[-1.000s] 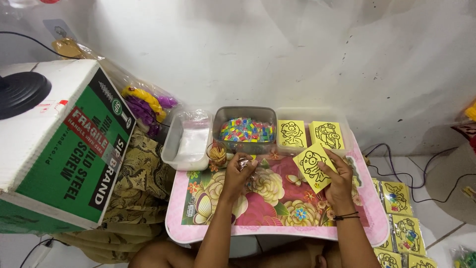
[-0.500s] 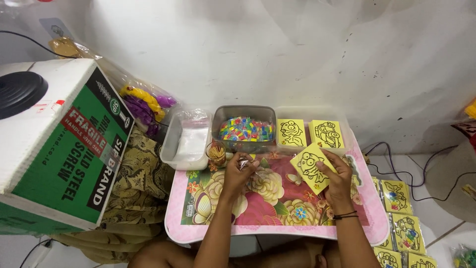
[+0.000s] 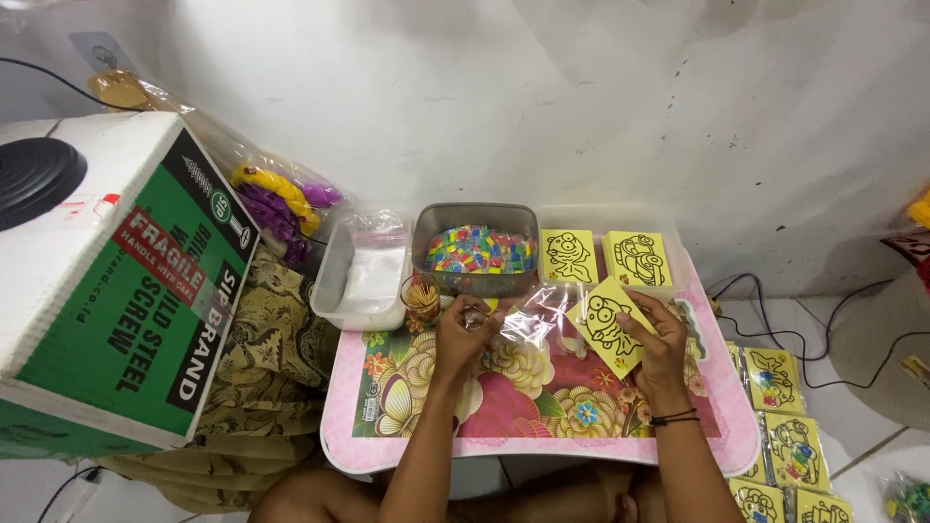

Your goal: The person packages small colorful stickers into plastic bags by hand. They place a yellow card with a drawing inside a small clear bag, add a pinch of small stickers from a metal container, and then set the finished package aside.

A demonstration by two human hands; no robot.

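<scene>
Clear plastic bag (image 3: 538, 315), pinched in your left hand (image 3: 463, 334) over the flowered surface (image 3: 542, 416), should be held taut while your right hand (image 3: 659, 349), gripping the yellow card (image 3: 608, 324), slides it in squarely.

Scuffed white wall (image 3: 465, 87), pale tiled floor (image 3: 862, 426), low pink table (image 3: 542, 450).

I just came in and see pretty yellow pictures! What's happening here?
A person sits at a small pink flowered table. Their right hand holds a yellow square card with a black cartoon outline. Their left hand holds a clear crinkly plastic sleeve that reaches toward the card. Behind the hands stand a grey tub of small colourful pieces and a clear tray with two more yellow cards.
</scene>
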